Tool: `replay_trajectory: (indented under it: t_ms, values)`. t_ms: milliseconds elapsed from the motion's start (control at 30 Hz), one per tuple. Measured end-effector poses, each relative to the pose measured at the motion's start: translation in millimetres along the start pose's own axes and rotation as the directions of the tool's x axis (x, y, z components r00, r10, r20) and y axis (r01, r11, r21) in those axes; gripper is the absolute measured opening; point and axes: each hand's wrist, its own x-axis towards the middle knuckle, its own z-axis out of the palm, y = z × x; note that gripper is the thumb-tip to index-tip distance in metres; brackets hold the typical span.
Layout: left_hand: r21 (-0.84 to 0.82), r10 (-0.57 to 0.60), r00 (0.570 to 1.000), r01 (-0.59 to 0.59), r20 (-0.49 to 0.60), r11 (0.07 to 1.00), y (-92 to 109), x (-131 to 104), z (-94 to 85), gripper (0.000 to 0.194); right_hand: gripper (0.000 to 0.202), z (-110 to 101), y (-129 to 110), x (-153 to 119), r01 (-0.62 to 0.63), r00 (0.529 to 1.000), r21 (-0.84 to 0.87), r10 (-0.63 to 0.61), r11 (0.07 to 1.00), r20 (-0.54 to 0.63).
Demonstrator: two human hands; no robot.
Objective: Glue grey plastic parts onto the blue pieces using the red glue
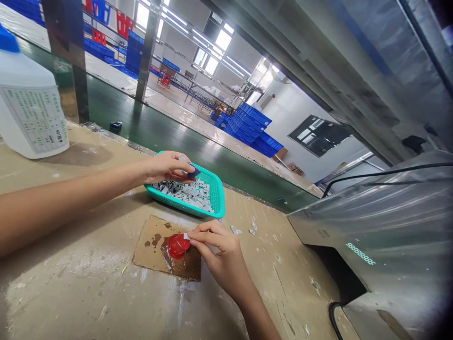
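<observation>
Over the green basket (215,193) full of small grey-white plastic pieces (193,194), my left hand (164,166) grips a small dark blue part (194,172) between thumb and fingers. My right hand (219,245) pinches a small white piece (186,236) at the rim of a shallow red dish (178,246). The dish looks wet and sits on a stained square of cardboard (146,257). Liquid has soaked the cardboard around it. Whether the white piece touches the contents of the dish, I cannot tell.
A large white jug (31,113) with a blue cap stands at the left. Behind the worktable (88,293) runs a green conveyor belt (170,127) with a small dark part (115,126) on it. Loose pieces (252,231) lie right of the basket. A metal housing (396,236) bounds the right side.
</observation>
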Motion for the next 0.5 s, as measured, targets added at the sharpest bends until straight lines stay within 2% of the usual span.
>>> replay_trajectory:
  t_ms: [200,400,500]
  values:
    - [0.023,0.039,0.999,-0.038,-0.019,0.999,-1.3,1.4,0.0,0.015,0.016,-1.4,-0.8,2.0,-0.034,0.999,0.012,0.034,0.999,0.01]
    - [-0.017,0.066,0.996,-0.065,0.067,0.998,2.2,-2.4,5.1,0.016,0.016,0.6,-1.0,1.2,-0.085,0.996,0.053,0.085,0.995,0.013]
    - [-0.021,0.078,0.989,-0.076,0.122,0.997,4.1,-8.2,11.5,0.018,0.016,-7.1,-4.0,1.6,-0.135,0.991,0.134,0.137,0.982,-0.003]
